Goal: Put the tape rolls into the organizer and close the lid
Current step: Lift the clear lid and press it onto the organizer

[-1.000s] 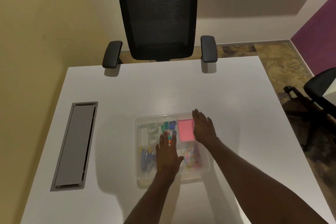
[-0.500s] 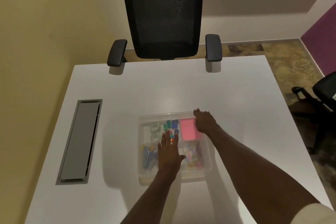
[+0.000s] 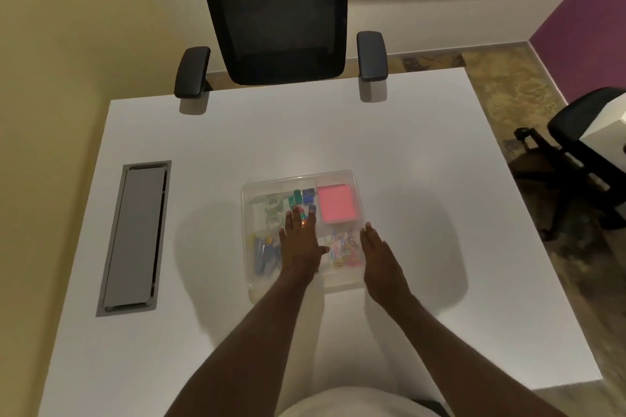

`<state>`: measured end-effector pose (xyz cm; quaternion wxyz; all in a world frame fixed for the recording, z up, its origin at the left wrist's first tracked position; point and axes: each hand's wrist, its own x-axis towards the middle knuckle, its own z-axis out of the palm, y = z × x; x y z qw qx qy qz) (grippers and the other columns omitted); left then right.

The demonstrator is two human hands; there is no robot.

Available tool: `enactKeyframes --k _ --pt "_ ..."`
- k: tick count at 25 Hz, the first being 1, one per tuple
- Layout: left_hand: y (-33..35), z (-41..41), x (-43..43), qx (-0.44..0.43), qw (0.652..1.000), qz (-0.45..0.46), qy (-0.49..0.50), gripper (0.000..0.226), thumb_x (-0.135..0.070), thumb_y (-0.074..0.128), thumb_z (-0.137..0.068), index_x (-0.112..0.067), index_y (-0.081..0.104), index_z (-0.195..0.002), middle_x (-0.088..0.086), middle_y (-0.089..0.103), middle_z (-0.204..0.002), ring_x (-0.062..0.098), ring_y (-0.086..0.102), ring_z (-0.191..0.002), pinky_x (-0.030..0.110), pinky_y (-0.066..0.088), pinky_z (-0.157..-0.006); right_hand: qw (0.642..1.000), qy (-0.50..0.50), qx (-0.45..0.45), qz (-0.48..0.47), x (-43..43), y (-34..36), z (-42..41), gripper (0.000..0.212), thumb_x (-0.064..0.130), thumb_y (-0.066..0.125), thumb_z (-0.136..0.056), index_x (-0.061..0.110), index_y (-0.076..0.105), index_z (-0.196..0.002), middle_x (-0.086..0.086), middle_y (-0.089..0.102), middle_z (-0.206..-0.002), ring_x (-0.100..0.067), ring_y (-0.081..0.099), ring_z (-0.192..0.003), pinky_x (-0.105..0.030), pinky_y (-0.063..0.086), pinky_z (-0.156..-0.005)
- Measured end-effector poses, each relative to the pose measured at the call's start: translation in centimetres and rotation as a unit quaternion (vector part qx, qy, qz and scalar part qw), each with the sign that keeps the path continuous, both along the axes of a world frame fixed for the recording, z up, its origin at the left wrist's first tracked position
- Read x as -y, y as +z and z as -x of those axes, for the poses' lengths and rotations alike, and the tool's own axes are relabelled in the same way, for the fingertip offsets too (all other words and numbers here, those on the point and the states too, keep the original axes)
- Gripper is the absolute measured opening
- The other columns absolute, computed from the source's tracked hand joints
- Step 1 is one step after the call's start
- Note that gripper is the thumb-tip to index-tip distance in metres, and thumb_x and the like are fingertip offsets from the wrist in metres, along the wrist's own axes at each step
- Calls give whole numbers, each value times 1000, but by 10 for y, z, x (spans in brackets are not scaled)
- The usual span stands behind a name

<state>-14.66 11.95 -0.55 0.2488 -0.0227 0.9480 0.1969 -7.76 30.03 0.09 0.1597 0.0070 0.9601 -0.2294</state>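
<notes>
A clear plastic organizer (image 3: 338, 178) sits in the middle of the white table with its transparent lid lying on top. Two clear tape rolls (image 3: 273, 210) lie in its left compartment, one behind the other. My left hand (image 3: 299, 242) rests flat on the lid at the middle, fingers spread, holding nothing. My right hand (image 3: 381, 259) lies flat along the organizer's right edge, fingers straight and pointing away from me. A pink pad (image 3: 336, 203), coloured clips and pins show through the lid.
The white table (image 3: 423, 213) has a grey cable hatch (image 3: 135, 237) set in at the left. A black mesh chair (image 3: 277, 10) stands at the far edge. Another black chair (image 3: 582, 145) stands on the floor to the right.
My right hand has drawn back from the organizer's far right corner to its near right edge. My left hand has stayed flat on the lid.
</notes>
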Motion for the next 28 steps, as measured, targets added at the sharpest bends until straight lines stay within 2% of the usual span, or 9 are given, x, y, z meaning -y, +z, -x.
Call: enactKeyframes --k 4,6,10,14,17,20,24,26,28 --pt "1 1 -1 2 1000 13 -5 105 -41 76 -94 -24 6 -171 13 -4 -180 34 -5 -167 56 10 -135 998 -11 -40 -42 10 -12 -67 67 -11 55 -90 -2 32 -152 -19 28 -161 -34 28 -151 -45 27 -124" --pt "1 1 -2 3 1000 11 -4 104 -40 77 -94 -24 8 -171 13 -4 -180 35 -5 -167 57 11 -135 997 -14 -38 -60 14 -16 -78 67 -11 48 -92 -2 25 -154 -18 21 -164 -33 20 -153 -41 19 -126" --pt "1 -1 -1 1 1000 11 -8 103 -41 76 -94 -24 10 -171 12 -3 -180 34 -4 -167 56 11 -135 998 3 -9 -69 14 -19 -78 73 -9 38 -95 3 4 -158 -15 -2 -167 -30 -1 -157 -43 0 -129" --pt "2 -4 0 -9 1000 13 -10 103 -45 76 -94 -25 10 -171 11 0 -180 33 -1 -168 55 13 -135 993 25 7 -115 7 -12 -70 68 2 32 -99 7 3 -160 -12 0 -169 -23 -2 -158 -45 -9 -127" --pt "2 -5 4 -25 999 22 -21 103 -52 74 -93 -27 11 -171 9 3 -180 31 2 -168 50 15 -136 988 21 11 -156 14 -4 -61 63 10 35 -101 4 13 -159 -17 11 -168 -29 6 -157 -51 -6 -127" --pt "0 -8 10 -40 998 30 -32 101 -59 69 -94 -28 12 -171 8 6 -180 30 5 -168 46 16 -135 989 44 -12 -139 38 1 -55 59 12 39 -103 4 20 -158 -17 18 -167 -32 10 -157 -53 0 -127" --pt "1 -8 18 -59 997 17 -55 85 -49 61 -103 -27 15 -170 6 8 -180 28 7 -168 44 15 -136 987 123 -10 -100 79 1 -45 63 12 37 -106 14 6 -162 -10 0 -169 -31 -2 -157 -50 3 -128" --pt "1 -20 24 -80 997 7 -14 74 -44 55 -107 -25 21 -169 4 13 -179 25 11 -167 45 11 -136 987 121 2 -108 89 0 -44 64 12 36 -107 15 5 -162 -11 -3 -169 -35 -4 -156 -50 3 -128" --pt "0 -41 34 -114 986 17 120 64 -44 50 -109 -20 32 -164 7 25 -175 26 21 -164 48 11 -134 986 122 10 -115 88 -1 -44 64 12 38 -107 17 6 -162 -11 -2 -169 -35 -3 -156 -49 4 -128"
